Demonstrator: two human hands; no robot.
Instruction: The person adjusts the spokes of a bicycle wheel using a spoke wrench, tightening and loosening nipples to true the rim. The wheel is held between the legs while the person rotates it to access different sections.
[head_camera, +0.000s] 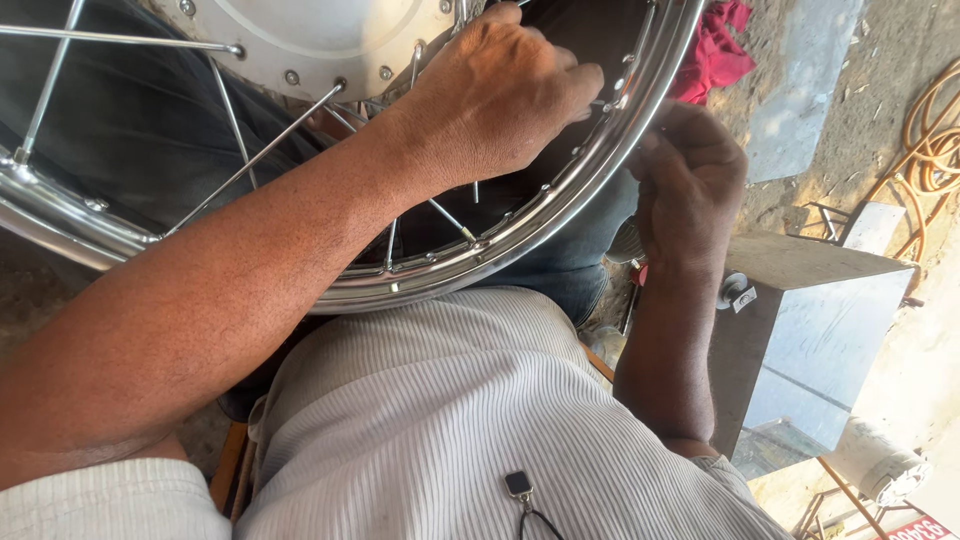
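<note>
A chrome spoked wheel rim (520, 235) rests across my lap, its silver hub (320, 40) at the top. My left hand (500, 95) reaches inside the rim and pinches a thin spoke (597, 102) where it meets the rim. My right hand (690, 180) is outside the rim at the same spot, fingers curled against the rim's outer face; what they hold is hidden. Several loose spokes (250, 160) run from hub to rim.
A grey metal box (810, 320) stands at my right. A red cloth (715, 50) lies on the dirt floor beyond the rim. Coiled orange hose (935, 140) lies at the far right. A small black tag (518, 485) hangs on my striped shirt.
</note>
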